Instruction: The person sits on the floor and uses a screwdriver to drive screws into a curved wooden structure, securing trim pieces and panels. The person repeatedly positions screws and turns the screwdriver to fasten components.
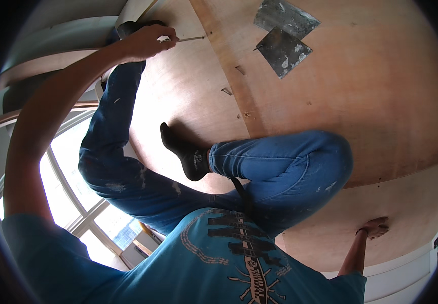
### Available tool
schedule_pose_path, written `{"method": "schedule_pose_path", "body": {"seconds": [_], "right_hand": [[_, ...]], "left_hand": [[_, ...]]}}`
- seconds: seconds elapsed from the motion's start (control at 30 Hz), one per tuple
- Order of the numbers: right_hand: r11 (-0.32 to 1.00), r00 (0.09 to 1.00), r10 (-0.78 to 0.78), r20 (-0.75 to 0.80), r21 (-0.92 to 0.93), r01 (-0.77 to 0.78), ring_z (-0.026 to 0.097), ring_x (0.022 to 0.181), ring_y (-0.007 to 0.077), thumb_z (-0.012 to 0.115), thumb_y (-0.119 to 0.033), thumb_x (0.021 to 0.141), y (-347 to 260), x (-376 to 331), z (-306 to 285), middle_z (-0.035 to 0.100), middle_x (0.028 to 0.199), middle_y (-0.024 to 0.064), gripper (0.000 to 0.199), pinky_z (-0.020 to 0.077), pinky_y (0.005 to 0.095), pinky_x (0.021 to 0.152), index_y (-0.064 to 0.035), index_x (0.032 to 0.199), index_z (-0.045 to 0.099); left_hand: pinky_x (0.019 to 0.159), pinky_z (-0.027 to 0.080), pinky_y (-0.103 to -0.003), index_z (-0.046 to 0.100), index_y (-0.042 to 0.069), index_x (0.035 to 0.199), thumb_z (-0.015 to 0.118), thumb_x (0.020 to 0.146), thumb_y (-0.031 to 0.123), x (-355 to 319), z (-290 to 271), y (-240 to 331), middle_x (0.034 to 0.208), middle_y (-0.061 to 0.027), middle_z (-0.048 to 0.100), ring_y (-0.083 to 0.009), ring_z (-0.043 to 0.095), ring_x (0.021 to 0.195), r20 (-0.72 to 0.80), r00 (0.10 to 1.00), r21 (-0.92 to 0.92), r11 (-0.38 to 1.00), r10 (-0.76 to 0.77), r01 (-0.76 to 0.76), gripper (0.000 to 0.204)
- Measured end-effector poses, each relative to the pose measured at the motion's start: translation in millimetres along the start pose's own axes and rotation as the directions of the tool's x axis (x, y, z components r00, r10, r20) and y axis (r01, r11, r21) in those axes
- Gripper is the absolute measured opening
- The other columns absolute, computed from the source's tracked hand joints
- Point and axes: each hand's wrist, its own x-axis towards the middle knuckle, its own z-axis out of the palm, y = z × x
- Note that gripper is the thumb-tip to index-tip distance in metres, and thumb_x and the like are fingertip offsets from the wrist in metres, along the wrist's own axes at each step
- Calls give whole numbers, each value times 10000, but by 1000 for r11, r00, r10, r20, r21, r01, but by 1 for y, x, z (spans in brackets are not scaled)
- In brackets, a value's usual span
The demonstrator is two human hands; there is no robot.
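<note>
My left hand (150,42) reaches to the far left, fingers closed around a thin straight rod (191,39) that looks like a screwdriver shaft. Its far end meets the plywood (371,86) beside a darker wood strip (227,68); any handle is hidden in my fist. Two small screws or nails, one (240,70) on the strip and another (226,91) at its edge, stick out nearer to me. My right hand (376,228) rests on the board at the lower right, fingers spread and holding nothing.
Two grey, paint-spotted square plates, one (292,17) partly under the other (283,53), lie on the plywood. My bent legs (285,162) in jeans and a black-socked foot (186,152) occupy the middle. A bright window (72,167) is at the left, with curved panels (51,40) above it.
</note>
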Motion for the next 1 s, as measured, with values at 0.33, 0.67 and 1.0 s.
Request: {"method": "schedule_pose_path", "body": {"seconds": [0.33,0.67,1.0], "right_hand": [[1000,999,-29,20,2,29,336,1498,440,316,-788,969,-12,-5,-9,374,1616,208,971,285,668,1164,-48,1598,332],[999,999,-43,19,17,43,409,1452,444,338,-790,959,-16,-13,-10,396,1602,228,999,310,653,1143,-31,1607,313],[999,999,-42,7,11,42,354,1486,443,343,-779,958,-14,-10,-10,369,1623,218,1000,292,630,1168,-30,1617,293]], "left_hand": [[615,507,-376,608,198,1375,609,1009,247,4,-8,-11,856,-94,663,-229,651,706,-24,951,631,743,307,-224,369],[389,310,-228,638,166,1327,594,1042,388,14,-26,-25,684,2,526,-44,388,463,55,998,-146,989,25,-17,363],[523,410,-293,612,188,1370,597,1028,347,1,-11,32,761,-26,571,-131,510,586,154,987,184,983,-35,6,377]]}}
